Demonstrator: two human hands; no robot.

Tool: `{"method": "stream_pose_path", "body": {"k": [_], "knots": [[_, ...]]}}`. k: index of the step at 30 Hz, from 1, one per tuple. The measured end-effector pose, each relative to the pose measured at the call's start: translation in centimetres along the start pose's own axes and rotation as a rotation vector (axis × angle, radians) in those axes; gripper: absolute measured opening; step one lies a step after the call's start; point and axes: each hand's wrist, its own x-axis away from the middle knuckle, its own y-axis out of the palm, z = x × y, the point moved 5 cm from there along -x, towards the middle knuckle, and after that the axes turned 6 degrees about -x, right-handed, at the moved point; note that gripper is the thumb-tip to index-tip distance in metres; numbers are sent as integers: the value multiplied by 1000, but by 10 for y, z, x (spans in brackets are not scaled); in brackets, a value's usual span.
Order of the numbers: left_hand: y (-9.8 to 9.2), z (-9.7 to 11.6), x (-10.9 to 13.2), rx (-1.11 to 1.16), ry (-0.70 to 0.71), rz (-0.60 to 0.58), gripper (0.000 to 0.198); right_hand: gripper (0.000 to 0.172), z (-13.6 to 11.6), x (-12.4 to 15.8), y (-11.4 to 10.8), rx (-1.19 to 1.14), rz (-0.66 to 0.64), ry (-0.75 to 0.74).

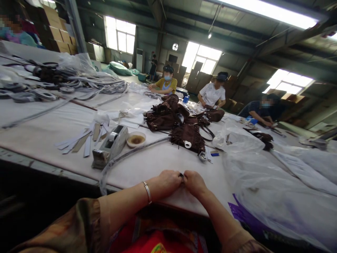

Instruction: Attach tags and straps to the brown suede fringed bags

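My left hand (170, 181) and my right hand (194, 182) meet close together just above the table's near edge. Both are closed, with the fingers curled in. Between them shows a small dark piece (181, 175), too small to name, which both hands seem to pinch. Beyond my hands lies a brown fringed bag (188, 136) with a white roll (187, 144) on it. A long grey strip (137, 151) curves across the table to the left of my hands.
A tape dispenser (112, 146), a bowl of brown liquid (136, 140) and loose flat strips (86, 140) lie to the left. More brown bags (163, 117) are heaped farther back. Clear plastic sheeting (263, 182) covers the right side. Several people work across the table (65, 123).
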Motion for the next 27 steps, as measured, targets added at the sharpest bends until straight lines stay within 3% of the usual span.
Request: {"method": "stream_pose_path", "body": {"k": [5,7,10,12,17,23,25,27], "knots": [[0,-15,0,-93,120,-106,12,21,-4,-3,-4,-52,-84,-228],[4,-12,-6,-69,75,-73,12,20,3,-2,-1,-137,1,-158],[12,-1,-14,-8,-64,-1,16,27,16,4,9,-227,163,98],[17,9,-15,29,-125,16,18,29,16,9,17,-212,180,176],[9,8,-4,82,-129,32,16,24,1,6,13,-68,57,17],[6,-11,8,-63,64,-11,13,17,-10,-3,0,-26,-77,-224],[12,-7,4,-70,71,5,15,20,-8,-2,2,-83,-21,-174],[18,1,0,-64,-5,47,16,25,0,1,7,-167,79,-9]]}}
